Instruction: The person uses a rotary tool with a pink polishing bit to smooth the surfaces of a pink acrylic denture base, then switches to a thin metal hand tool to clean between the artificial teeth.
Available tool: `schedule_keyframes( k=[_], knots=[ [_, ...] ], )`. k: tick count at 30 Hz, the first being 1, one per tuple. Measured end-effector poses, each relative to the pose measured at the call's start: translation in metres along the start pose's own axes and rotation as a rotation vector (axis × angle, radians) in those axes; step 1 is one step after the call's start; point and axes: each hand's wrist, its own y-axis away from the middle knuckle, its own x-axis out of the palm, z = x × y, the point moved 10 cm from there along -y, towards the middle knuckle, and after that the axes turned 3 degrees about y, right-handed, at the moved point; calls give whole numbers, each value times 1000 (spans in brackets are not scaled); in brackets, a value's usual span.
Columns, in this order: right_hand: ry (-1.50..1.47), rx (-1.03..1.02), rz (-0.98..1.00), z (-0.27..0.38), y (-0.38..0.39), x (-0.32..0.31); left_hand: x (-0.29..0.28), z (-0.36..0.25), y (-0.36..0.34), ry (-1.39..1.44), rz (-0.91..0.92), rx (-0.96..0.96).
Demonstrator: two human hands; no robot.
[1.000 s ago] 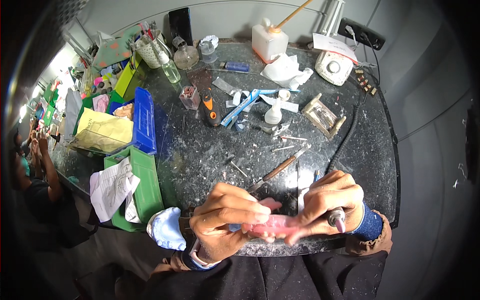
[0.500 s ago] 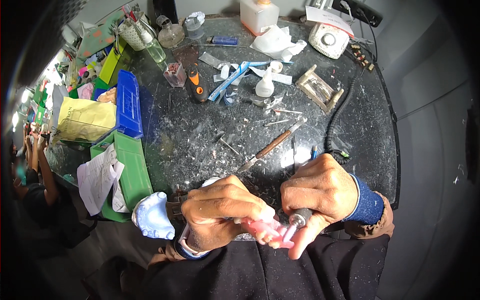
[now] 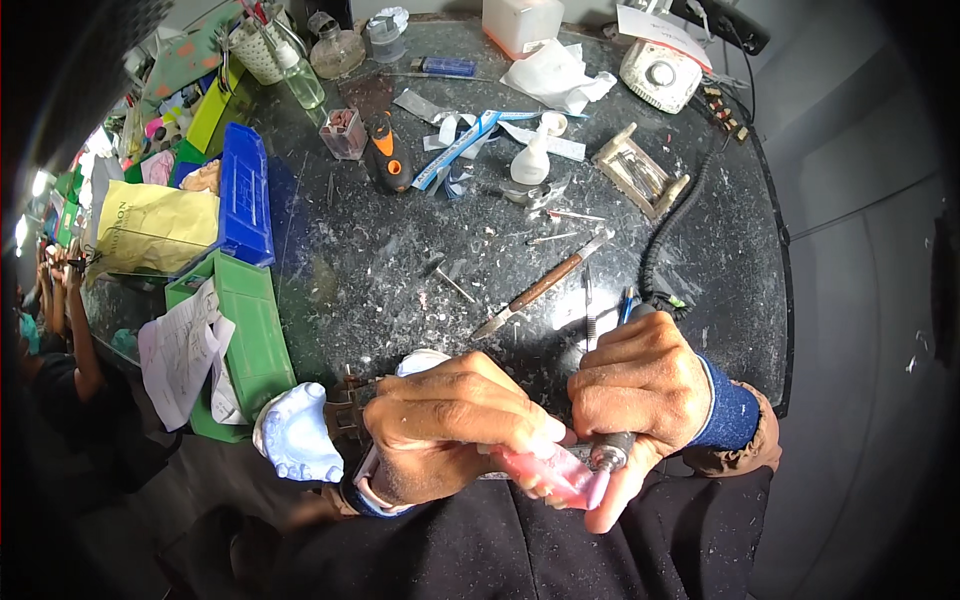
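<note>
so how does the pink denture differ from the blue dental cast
The pink denture is glossy; the blue dental cast is matte. The denture is gripped in the left hand; the cast stands beyond that hand's outer side, clear of its fingers. Both have tooth shapes along an edge.

Dark, debris-strewn bench (image 3: 370,260), wooden-handled knife (image 3: 545,283), white squeeze bottle (image 3: 530,163), crumpled white tissue (image 3: 556,80), coiled black cord (image 3: 656,252)
</note>
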Motion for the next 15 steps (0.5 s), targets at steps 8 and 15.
schedule_keyframes(
  k=[8,15],
  knots=[
    [-8,24,-1,-5,1,1,1,0,0,-2,21,10],
    [-5,-14,-87,-4,1,-1,1,1,-2,10,11,-18]
  ],
)
